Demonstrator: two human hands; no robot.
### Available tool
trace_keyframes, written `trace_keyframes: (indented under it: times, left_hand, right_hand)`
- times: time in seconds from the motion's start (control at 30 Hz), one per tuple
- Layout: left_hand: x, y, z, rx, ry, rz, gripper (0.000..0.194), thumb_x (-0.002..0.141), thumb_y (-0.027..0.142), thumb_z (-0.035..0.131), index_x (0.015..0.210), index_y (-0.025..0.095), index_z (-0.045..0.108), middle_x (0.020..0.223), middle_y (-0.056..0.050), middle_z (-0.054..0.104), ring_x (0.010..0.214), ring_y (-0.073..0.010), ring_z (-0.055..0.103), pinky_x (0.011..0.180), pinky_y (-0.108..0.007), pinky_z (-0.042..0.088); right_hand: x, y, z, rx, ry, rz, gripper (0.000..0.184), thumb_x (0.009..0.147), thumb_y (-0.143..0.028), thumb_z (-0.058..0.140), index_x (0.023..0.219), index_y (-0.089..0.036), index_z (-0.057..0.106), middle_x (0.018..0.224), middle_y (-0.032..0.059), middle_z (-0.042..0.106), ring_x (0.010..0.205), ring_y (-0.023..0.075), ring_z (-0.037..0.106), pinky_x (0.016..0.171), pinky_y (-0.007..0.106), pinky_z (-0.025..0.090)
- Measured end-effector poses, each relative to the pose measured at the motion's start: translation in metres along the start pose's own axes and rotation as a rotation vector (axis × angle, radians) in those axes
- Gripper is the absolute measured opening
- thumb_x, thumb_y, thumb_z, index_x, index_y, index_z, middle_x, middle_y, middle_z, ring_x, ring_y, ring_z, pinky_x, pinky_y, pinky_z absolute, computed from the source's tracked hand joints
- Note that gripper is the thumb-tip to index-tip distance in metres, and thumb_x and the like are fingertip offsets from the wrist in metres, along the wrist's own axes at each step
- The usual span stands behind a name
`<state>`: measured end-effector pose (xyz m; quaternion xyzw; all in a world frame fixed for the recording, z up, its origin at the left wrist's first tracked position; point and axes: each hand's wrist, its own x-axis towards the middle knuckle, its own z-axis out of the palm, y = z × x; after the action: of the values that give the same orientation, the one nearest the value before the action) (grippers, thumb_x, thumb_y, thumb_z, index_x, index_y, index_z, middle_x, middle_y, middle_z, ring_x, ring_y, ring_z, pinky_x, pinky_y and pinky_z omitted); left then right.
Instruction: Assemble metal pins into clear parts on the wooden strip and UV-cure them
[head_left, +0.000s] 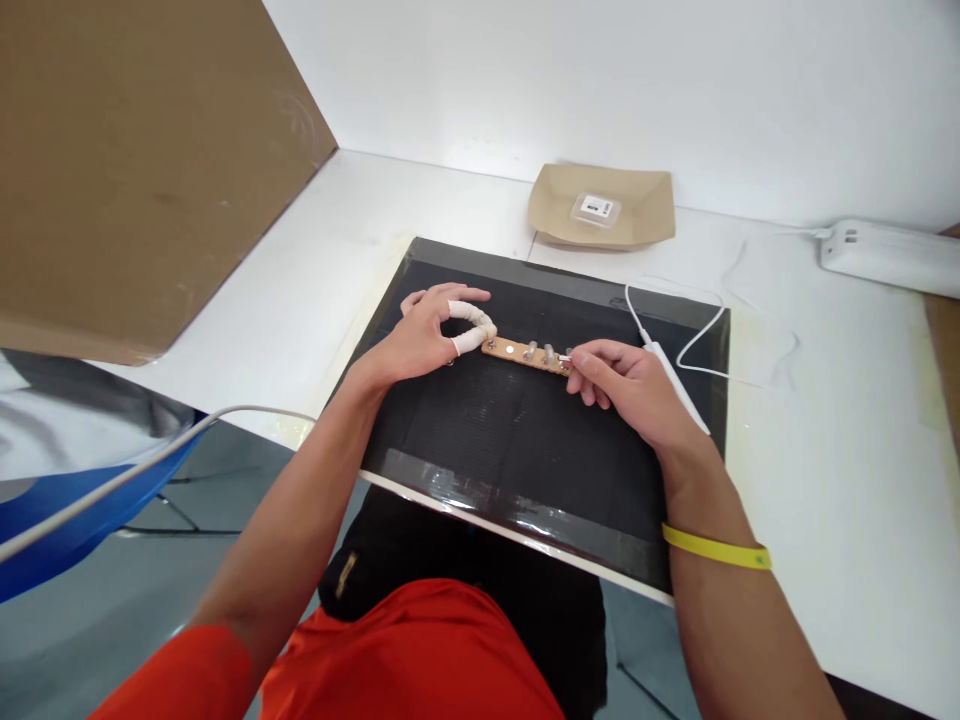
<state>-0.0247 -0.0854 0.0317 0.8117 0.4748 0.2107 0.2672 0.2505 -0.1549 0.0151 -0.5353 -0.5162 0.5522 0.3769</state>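
A narrow tan strip, wood-like in look (517, 352), with several small clear and metal parts along its top, lies across the black mat (480, 420). My left hand (424, 335) wears white finger covers on the thumb and index finger, and those two tips pinch the strip's left end. The other left fingers are stretched out. At the right end, my right hand (626, 382) has thumb and index finger closed by a small white and reddish piece (565, 361). Whether it grips that piece or the strip itself is hidden by the fingers.
Behind the mat stands a brown paper tray (645, 210) holding a small clear labelled box (596, 208). A white handheld device with a cable (679, 385) lies beside my right wrist. A white power strip (885, 255) is at far right. A brown board (150, 180) rises at left.
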Motion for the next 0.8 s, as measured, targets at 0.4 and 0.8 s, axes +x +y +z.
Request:
trace_keyframes:
  times: [0.4, 0.8]
  left_hand:
    - [-0.0007, -0.0045, 0.006, -0.083, -0.01, -0.037, 0.022, 0.095, 0.042, 0.066, 0.109, 0.03, 0.078, 0.141, -0.002, 0.068, 0.136, -0.0273, 0.058, 0.124, -0.057, 0.032]
    - [0.0, -0.0046, 0.0084, 0.0, -0.03, -0.011, 0.021, 0.098, 0.039, 0.063, 0.111, 0.033, 0.079, 0.14, -0.002, 0.069, 0.137, -0.0243, 0.057, 0.125, -0.052, 0.025]
  right_hand:
    - [0.0014, 0.0029, -0.0002, 0.0, -0.008, -0.002, 0.03, 0.092, -0.048, 0.071, 0.085, -0.019, 0.073, 0.07, 0.0009, 0.07, 0.055, 0.0084, 0.051, 0.047, 0.022, 0.036]
    - [0.0008, 0.0019, -0.0005, 0.007, -0.007, -0.003, 0.03, 0.092, -0.048, 0.071, 0.087, -0.019, 0.073, 0.07, 0.0012, 0.07, 0.054, 0.0085, 0.051, 0.047, 0.022, 0.036]
